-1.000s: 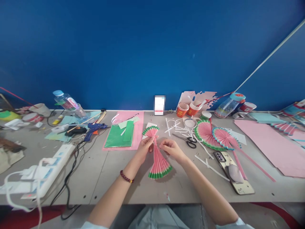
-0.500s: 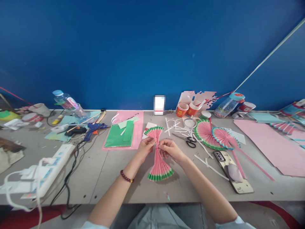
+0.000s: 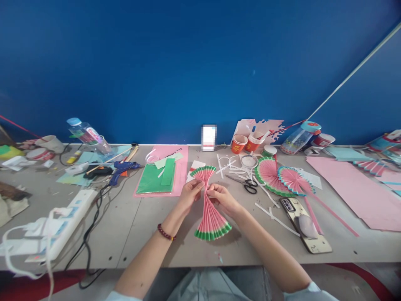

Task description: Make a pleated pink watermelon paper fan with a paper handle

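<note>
A pleated pink paper fan (image 3: 210, 219) with green edges is pinched at its narrow waist, spreading out above and below like a bow. My left hand (image 3: 191, 194) grips it from the left side, fingers closed around the folds. From the right, my right hand (image 3: 223, 196) pinches the same waist, with thumb and fingertips together. Its lower half fans wider than the upper half. To the right lie a finished-looking round pink and green fan (image 3: 266, 175) and a smaller pink and blue one (image 3: 293, 179), each with a pink strip.
Scissors (image 3: 250, 186) and white paper strips (image 3: 272, 217) lie right of my hands, with a phone (image 3: 308, 234) beyond. Leftward are green paper (image 3: 150, 179), a blue glue gun (image 3: 120, 171) and a power strip (image 3: 72, 221). Paper cups (image 3: 239, 144) stand at the back.
The lower half of the fan has spread slightly wider and swung a little to the right. Both hands stay at the waist, with only small finger shifts.
</note>
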Action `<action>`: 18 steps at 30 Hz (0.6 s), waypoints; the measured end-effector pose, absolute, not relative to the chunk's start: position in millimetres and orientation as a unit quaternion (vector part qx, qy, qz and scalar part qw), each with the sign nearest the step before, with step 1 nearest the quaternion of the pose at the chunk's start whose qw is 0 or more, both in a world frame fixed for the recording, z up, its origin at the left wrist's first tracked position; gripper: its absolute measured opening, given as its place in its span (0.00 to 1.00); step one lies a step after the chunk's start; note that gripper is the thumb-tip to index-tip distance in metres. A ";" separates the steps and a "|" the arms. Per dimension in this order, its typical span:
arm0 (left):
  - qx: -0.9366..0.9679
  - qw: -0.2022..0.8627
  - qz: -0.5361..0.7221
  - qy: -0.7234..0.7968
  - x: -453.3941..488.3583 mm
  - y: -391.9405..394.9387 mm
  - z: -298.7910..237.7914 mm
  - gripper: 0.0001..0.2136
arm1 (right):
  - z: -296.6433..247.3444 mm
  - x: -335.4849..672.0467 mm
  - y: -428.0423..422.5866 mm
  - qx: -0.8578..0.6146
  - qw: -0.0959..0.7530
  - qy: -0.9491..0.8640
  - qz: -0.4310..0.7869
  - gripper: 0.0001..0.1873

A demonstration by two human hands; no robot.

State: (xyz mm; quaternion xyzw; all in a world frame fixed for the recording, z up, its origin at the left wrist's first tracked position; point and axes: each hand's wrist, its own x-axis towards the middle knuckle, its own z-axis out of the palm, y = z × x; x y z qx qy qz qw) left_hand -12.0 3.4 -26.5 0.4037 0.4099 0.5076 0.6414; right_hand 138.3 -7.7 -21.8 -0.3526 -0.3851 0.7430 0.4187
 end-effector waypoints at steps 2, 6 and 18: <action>0.402 0.642 0.503 0.417 -11.3 3.3 -24.7 0.17 | -20.1 136.9 -8.9 -0.344 0.426 -0.361 0.755 0.19; 0.404 0.640 0.488 0.435 -11.3 3.2 -21.1 0.18 | -19.2 134.9 -10.8 -0.349 0.409 -0.329 0.776 0.18; 0.441 0.645 0.443 0.439 -15.4 5.0 -20.5 0.21 | -37.8 139.9 3.0 -0.365 0.411 -0.315 0.773 0.17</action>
